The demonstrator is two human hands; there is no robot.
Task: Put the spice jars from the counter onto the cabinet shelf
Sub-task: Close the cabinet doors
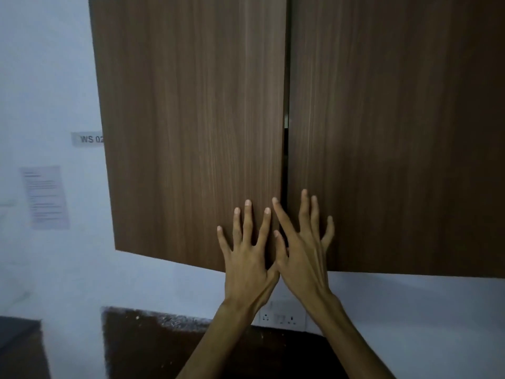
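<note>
A brown wood-grain wall cabinet fills the upper view, with its left door and right door nearly together. A thin dark gap runs between them. My left hand lies flat with spread straight fingers on the lower inner corner of the left door. My right hand presses flat on the lower inner corner of the right door, its index finger crossing the gap. Neither hand holds anything. No spice jars or shelf show; the cabinet's inside is hidden.
A dark counter lies below the cabinet against a pale wall. A white socket plate sits on the wall under the doors. A "WS 02" label and a printed sheet hang on the wall at left.
</note>
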